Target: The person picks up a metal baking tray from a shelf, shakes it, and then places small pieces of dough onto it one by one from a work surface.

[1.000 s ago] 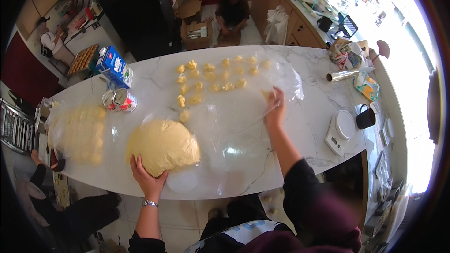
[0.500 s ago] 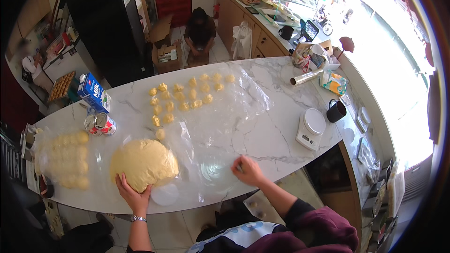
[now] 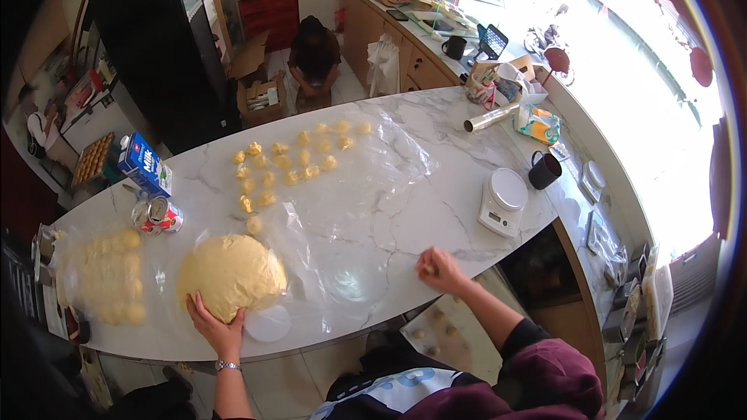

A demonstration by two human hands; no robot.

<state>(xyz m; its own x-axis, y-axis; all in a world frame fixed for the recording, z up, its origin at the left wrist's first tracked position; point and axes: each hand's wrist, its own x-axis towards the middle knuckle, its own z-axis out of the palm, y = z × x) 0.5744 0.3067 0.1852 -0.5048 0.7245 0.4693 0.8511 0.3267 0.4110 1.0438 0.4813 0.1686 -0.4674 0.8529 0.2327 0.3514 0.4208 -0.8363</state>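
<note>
A large mound of pale yellow dough (image 3: 233, 274) sits on clear plastic at the left of the marble-look table. My left hand (image 3: 218, 330) lies against its front side with the fingers spread. A white round disc (image 3: 268, 324) is just right of that hand. Over the table's front edge my right hand (image 3: 440, 271) is closed, the fingers curled in; what they hold, if anything, is hidden. Small dough pieces (image 3: 303, 158) lie in rows on a clear plastic sheet (image 3: 381, 175) farther back. At the far left, rounded dough balls (image 3: 113, 276) lie under plastic.
A blue milk carton (image 3: 145, 165) and tin cans (image 3: 165, 215) stand behind the mound. To the right are a white kitchen scale (image 3: 503, 204), a dark mug (image 3: 545, 170) and a roll of wrap (image 3: 491, 118). Beyond the table a person (image 3: 314, 58) crouches by a cardboard box (image 3: 261, 99).
My right hand has moved right, out to the table's front edge, fingers still curled. My left hand stays on the dough. The whole view has shifted slightly.
</note>
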